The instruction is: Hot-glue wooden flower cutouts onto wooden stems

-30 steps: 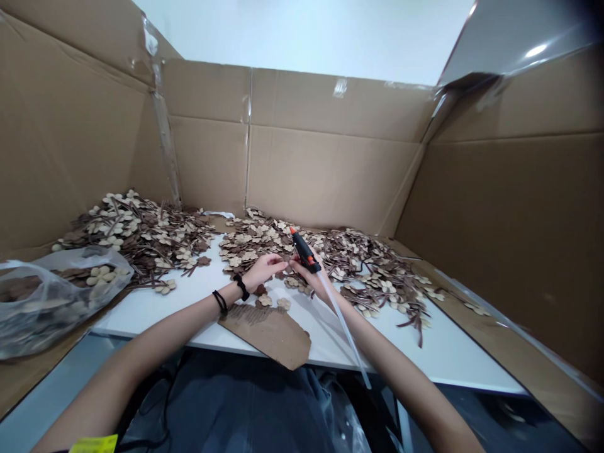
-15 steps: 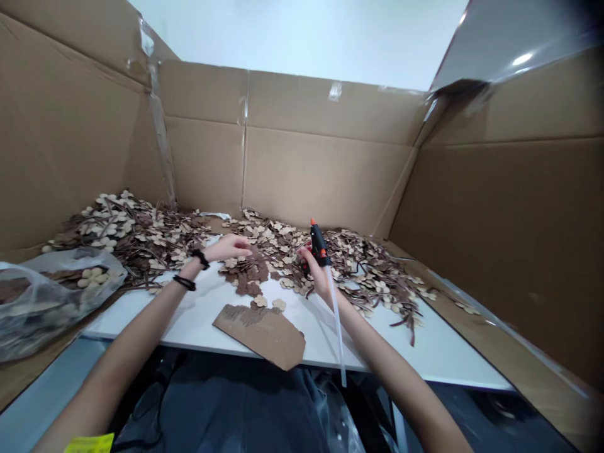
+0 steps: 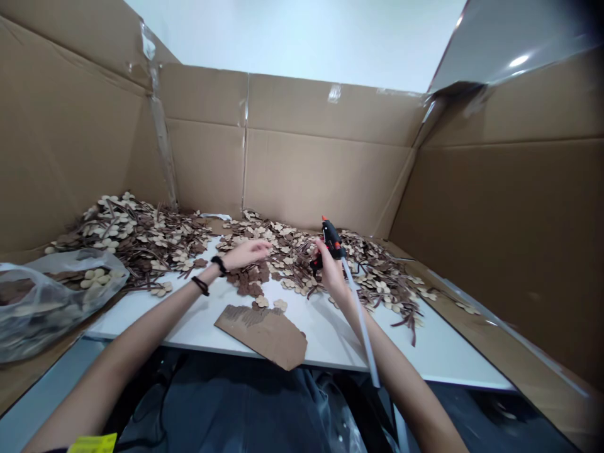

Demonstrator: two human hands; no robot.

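Observation:
In the head view, my right hand (image 3: 331,274) grips a black and red hot glue gun (image 3: 331,238), its orange nozzle pointing up and away. A long translucent glue stick (image 3: 361,318) trails from its back over my forearm. My left hand (image 3: 248,253) reaches over a heap of flower-shaped cutouts (image 3: 287,242), fingers stretched to the right and partly apart, with nothing visible in them. Just below it lie dark brown flower cutouts (image 3: 248,280). A torn cardboard piece (image 3: 264,336) rests at the table's front edge, with two pale flowers (image 3: 280,305) just behind it.
Tall cardboard walls (image 3: 325,163) enclose the white table (image 3: 453,352) at the back and sides. Another heap of flowers and brown strips (image 3: 136,236) stands at the left. A clear plastic bag (image 3: 61,302) with more cutouts sits at the left edge.
My left hand has moved right over the heap. My right hand has shifted slightly right with the glue gun, and the trailing glue stick has swung right.

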